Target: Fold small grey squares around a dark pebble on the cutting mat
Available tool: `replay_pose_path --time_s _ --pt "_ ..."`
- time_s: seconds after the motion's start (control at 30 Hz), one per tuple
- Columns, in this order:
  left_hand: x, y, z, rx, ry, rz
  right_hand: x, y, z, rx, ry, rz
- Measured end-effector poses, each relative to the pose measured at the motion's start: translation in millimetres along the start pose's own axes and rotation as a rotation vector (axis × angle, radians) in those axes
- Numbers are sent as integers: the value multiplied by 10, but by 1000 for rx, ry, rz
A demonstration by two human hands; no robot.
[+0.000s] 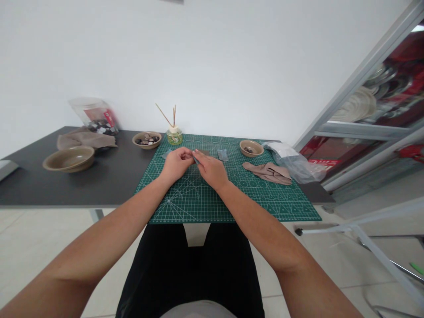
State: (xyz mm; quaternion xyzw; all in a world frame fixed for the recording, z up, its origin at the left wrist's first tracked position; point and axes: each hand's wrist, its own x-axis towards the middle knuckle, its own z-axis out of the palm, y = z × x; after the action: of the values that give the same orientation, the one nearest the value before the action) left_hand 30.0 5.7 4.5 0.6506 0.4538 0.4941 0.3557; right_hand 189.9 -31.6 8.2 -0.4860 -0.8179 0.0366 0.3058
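Note:
My left hand [178, 164] and my right hand [212, 168] meet above the green cutting mat [185, 207], fingers closed in a pinch. Between them is a small greyish, see-through plastic bag [195, 159], mostly covered by the fingers. Just behind the right fingers a flat brownish piece [204, 153] shows in part; I cannot tell what it is. A small clear plastic bag [223, 155] lies flat on the mat right of my hands. Another clear piece [165, 154] pokes out beside the left hand.
Left stand a bowl of dark stones [146, 139], a larger bowl [69, 160], a brown cloth [84, 139] and a clear jar [94, 115]. A reed diffuser [174, 134] stands by the wall. To the right are a small bowl [251, 148], a crumpled cloth [269, 172] and plastic packaging [294, 164].

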Motion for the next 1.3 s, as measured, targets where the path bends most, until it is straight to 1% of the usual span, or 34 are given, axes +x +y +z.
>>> replay_pose_path --time_s 0.2,0.37,0.47,0.63,0.73,0.8,0.97,1.03,1.17,1.3 --pt "0 -28 25 -125 -10 -18 -3 32 27 25 57 40" --pt "14 -77 3 -30 -43 35 3 -12 2 -17 -4 -16" --pt "19 -73 -4 -9 -33 55 7 -25 -7 -17 -6 -7" --pt "8 -23 23 -147 -24 4 -1 12 16 18 54 66" --pt "6 -25 34 -185 -32 9 -6 26 26 21 62 82" --pt "9 -40 31 -172 -36 21 -7 18 21 13 48 77" --pt "7 -40 8 -28 1 102 1 -23 3 -13 8 17" --pt "-5 -12 2 -5 6 99 2 -28 4 -17 -4 -3" --pt "-26 38 4 -54 22 61 -4 -20 6 -7 16 32" --pt "-13 19 16 -112 28 63 -10 -16 6 -9 34 69"
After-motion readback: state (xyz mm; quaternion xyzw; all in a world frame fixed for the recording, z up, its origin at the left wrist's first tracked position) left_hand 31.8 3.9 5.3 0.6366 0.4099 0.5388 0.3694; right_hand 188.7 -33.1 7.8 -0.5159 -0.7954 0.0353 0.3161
